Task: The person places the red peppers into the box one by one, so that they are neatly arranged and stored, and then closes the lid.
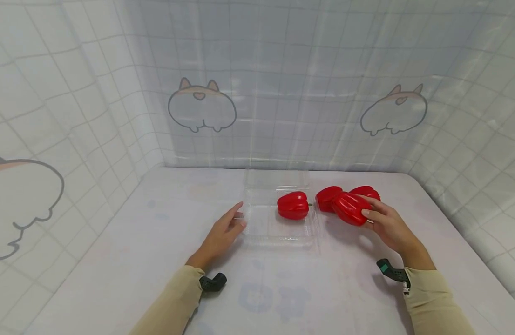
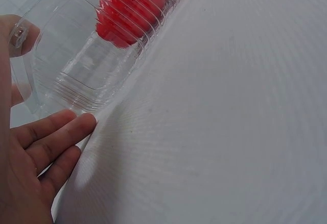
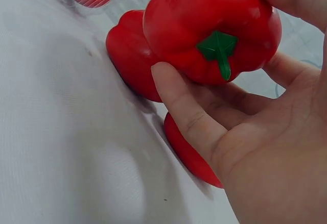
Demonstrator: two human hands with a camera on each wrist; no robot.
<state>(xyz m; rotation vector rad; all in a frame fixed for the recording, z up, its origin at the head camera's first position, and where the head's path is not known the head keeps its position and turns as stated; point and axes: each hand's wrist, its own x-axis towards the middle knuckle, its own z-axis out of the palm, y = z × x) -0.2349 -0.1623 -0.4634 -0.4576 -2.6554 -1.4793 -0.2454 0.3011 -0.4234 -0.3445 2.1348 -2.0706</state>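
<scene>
My right hand (image 1: 387, 225) holds a red bell pepper (image 1: 350, 208) between thumb and fingers; its green stem shows in the right wrist view. Behind it lie two more red bell peppers, one left (image 1: 327, 198) and one right (image 1: 368, 190), partly hidden. A clear plastic clamshell container (image 1: 257, 221) stands open with one red bell pepper (image 1: 293, 205) lying inside, its stem pointing right. At the container's left edge rests my left hand (image 1: 224, 232), its fingers fairly straight. In the left wrist view, that hand's fingertips (image 2: 88, 122) are beside the container's corner.
The container's raised transparent lid (image 1: 276, 178) lies at the back. A pale table (image 1: 173, 204) carries everything, with tile-patterned sheeting (image 1: 299, 107) along the back and both sides.
</scene>
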